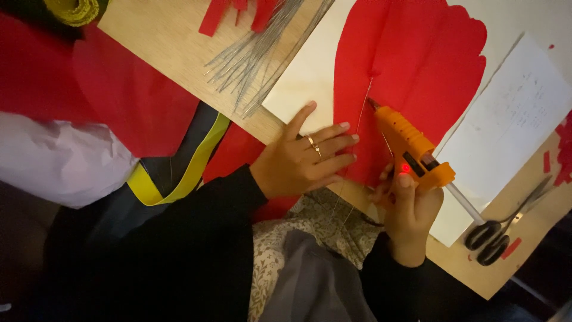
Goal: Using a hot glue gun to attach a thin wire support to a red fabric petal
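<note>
My right hand (pixel 408 209) grips an orange glue gun (pixel 411 146) with a red light lit on its body. Its nozzle touches a large red paper petal (pixel 417 65) next to a thin wire (pixel 361 113) lying along the petal's middle. My left hand (pixel 304 156), wearing a ring, lies flat with fingers spread on the lower left edge of the petal and on the white sheet (pixel 310 77) under it. A white glue stick juts from the back of the gun.
A bundle of thin grey wires (pixel 259 53) fans across the wooden table (pixel 161 36). Black-handled scissors (pixel 497 235) lie at the right edge. White written paper (pixel 512 125) sits right of the petal. More red paper (pixel 113 95), a yellow strap (pixel 190 173) and white fabric (pixel 59 161) lie left.
</note>
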